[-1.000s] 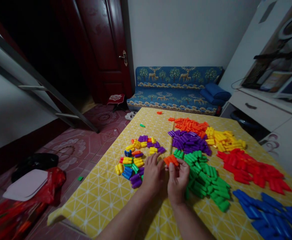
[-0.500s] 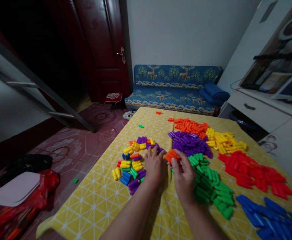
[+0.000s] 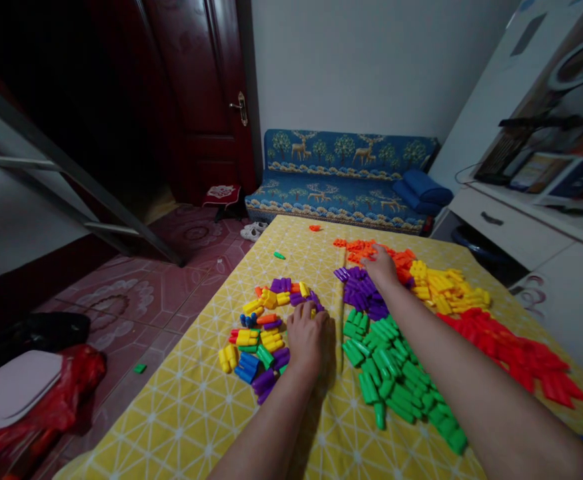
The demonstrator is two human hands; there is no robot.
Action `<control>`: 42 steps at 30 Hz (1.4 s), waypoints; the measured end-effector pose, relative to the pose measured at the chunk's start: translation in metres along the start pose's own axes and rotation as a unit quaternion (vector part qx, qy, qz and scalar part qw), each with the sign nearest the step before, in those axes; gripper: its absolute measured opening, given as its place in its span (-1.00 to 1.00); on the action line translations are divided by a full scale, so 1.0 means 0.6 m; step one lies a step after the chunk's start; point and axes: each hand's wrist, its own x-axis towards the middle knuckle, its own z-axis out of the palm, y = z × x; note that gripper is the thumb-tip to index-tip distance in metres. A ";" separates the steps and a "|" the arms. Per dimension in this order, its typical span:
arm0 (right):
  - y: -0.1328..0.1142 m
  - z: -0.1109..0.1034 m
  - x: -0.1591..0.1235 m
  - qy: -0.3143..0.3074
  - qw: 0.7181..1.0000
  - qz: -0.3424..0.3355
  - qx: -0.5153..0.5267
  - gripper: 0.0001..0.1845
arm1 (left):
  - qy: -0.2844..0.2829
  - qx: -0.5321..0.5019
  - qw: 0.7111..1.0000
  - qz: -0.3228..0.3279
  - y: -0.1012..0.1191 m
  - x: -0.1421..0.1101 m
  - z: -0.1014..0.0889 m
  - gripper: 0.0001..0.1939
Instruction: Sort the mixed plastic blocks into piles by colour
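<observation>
At the far edge of the purple pile (image 3: 361, 293), the right hand (image 3: 382, 270) is at the orange pile (image 3: 355, 247); whether its fingers grip anything, I can't tell. Left of the purple, the left hand (image 3: 307, 335) curls over the mixed pieces (image 3: 247, 338), its grip unclear. Brushing the border could mix colours.

A plain grey-white wall (image 3: 346, 67) rises behind a low, deer-patterned blue sofa (image 3: 341, 181), left of which stands a glossy dark-red panelled door (image 3: 196, 67). Reddish patterned floor tiles (image 3: 181, 280) run past a grey metal ladder (image 3: 111, 228) at the left, and a white cabinet (image 3: 526, 235) with a drawer lines the right side. Dim light leaves the opening (image 3: 116, 113) beside the door almost black.
</observation>
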 end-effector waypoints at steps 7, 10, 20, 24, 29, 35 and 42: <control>-0.026 0.039 -0.105 -0.168 0.983 -0.071 -0.005 -0.66 | -0.010 -0.002 0.999 -0.030 0.004 0.001 -0.007 -0.79; -0.031 0.058 -0.157 -0.237 0.968 -0.081 -0.004 -0.68 | 0.005 -0.006 0.999 -0.034 0.000 -0.001 -0.006 -0.79; -0.037 0.092 -0.186 -0.244 0.967 -0.053 -0.044 -0.64 | 0.002 -0.030 0.999 -0.021 -0.008 -0.009 -0.017 -0.87; -0.043 0.109 -0.180 -0.229 0.972 -0.032 -0.048 -0.63 | 0.007 -0.036 0.999 -0.020 -0.009 -0.011 -0.016 -0.84; -0.040 0.117 -0.182 -0.222 0.975 -0.031 -0.008 -0.74 | 0.011 -0.043 0.999 -0.032 -0.006 -0.011 -0.020 -0.86; -0.037 0.082 -0.172 -0.239 0.969 -0.048 0.029 -0.74 | 0.036 -0.058 0.995 -0.074 -0.004 -0.011 -0.018 -0.87; -0.049 0.038 -0.184 -0.279 0.956 -0.082 0.028 -0.68 | 0.084 -0.079 0.991 -0.067 -0.005 -0.011 -0.009 -0.32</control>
